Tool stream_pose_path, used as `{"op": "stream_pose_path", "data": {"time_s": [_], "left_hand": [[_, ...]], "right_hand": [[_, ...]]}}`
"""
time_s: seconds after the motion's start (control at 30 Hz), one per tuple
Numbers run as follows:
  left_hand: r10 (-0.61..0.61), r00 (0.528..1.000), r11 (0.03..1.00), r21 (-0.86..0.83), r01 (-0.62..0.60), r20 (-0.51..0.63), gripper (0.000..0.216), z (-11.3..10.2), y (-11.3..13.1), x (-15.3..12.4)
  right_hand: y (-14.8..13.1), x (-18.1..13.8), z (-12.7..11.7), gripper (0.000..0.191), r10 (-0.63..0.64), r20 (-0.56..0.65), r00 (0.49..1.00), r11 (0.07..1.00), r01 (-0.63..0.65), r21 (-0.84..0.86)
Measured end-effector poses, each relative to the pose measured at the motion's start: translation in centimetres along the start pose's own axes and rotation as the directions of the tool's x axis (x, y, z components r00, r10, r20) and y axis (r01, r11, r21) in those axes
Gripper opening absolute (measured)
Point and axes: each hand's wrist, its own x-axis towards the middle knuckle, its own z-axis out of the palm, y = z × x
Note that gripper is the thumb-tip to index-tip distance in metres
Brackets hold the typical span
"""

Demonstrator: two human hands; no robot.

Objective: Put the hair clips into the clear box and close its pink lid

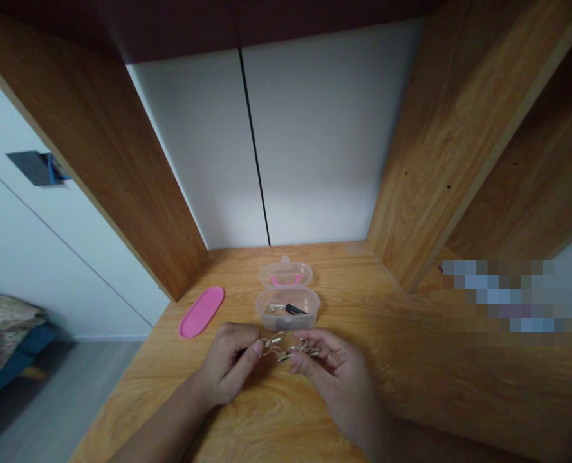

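Above the wooden desk (266, 418) my left hand (230, 363) pinches one end of a shiny metal keychain (286, 352), thumb against forefinger. My right hand (341, 379) grips its other end between thumb and fingers. Rings and small metal pieces show between the two hands, but their exact shapes are too small to make out. Just beyond the fingers stands a clear plastic box (261, 308) with a hinged lid (266, 275) tipped back and a pink handle on it. Inside the box lie a silvery metal piece (276, 307) and a black slim piece (294, 309).
A pink oval tray (201, 313) lies left of the box. Wooden side panels (116, 148) (430, 148) rise at both sides, with a white back wall (314, 141) between. At far right is a pixelated patch; at lower left, a bed corner (10, 334).
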Motion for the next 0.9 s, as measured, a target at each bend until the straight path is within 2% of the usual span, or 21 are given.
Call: {"op": "stream_pose_path", "data": {"time_s": [0.1, 0.2, 0.3, 0.4, 0.57, 0.7, 0.8, 0.9], "left_hand": [[-0.095, 0.991, 0.993, -0.074, 0.089, -0.093, 0.041, -0.2, -0.3, -0.2], [-0.164, 0.984, 0.982, -0.110, 0.156, -0.065, 0.036, -0.2, -0.3, -0.1], [-0.151, 0.988, 0.987, -0.059, 0.152, 0.032, 0.031, -0.2, 0.2, 0.1], [-0.128, 0.990, 0.991, -0.030, 0.129, 0.057, 0.026, -0.2, 0.7, 0.4], [-0.075, 0.996, 0.991, -0.103, 0.080, 0.047, 0.027, 0.0, 0.9, 0.8], [-0.085, 0.993, 0.975, -0.199, 0.100, 0.079, 0.030, 0.3, 0.9, 0.9], [-0.155, 0.980, 0.932, -0.310, 0.187, 0.126, 0.028, 0.4, 1.1, 1.1], [-0.274, 0.943, 0.815, -0.475, 0.333, 0.192, 0.026, 0.7, 1.0, 1.1]], "right_hand": [[-0.1, 0.1, -0.1, 0.033, -0.005, -0.030, 1.000, 1.000, 0.005, -0.008], [-0.1, 0.2, -0.1, 0.032, 0.000, -0.008, 1.000, 1.000, -0.001, -0.022], [-0.2, 0.2, -0.1, 0.032, 0.003, -0.010, 1.000, 1.000, -0.003, -0.025], [-0.4, 0.1, -0.1, 0.032, 0.012, -0.001, 1.000, 1.000, -0.012, -0.019], [-0.2, 0.2, -0.1, 0.030, 0.048, 0.073, 0.996, 0.999, -0.046, -0.026], [0.0, 0.4, -0.2, 0.024, -0.002, 0.075, 0.997, 1.000, 0.002, 0.003], [0.0, 0.4, -0.3, 0.019, -0.032, 0.062, 0.998, 0.999, 0.033, -0.009], [0.0, 0.3, -0.3, 0.017, -0.062, 0.059, 0.996, 0.997, 0.064, -0.033]]}}
